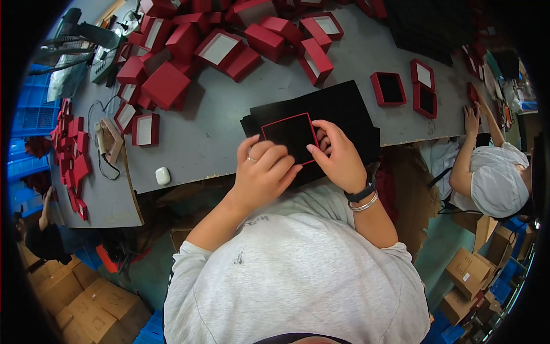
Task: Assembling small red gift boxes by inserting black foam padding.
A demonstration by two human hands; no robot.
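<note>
A shallow red box [286,125] with a black inside lies open side up in front of me, over a stack of black sheets [338,98] at the table's front edge. My right hand [342,156] grips the box's right side, thumb on the rim and fingers curled round the edge. My left hand [264,169] is over the near left corner, its fingers curled in and slightly blurred. The hand covers that corner, and whatever is between its fingers is hidden.
A heap of red boxes [166,85], several with white insides, covers the far left of the grey table [212,137]. A white earphone case [162,175] sits near the front edge. Black-lined red boxes [388,89] stand right, near a co-worker's hands [472,119]. Another person's arm [46,209] shows far left.
</note>
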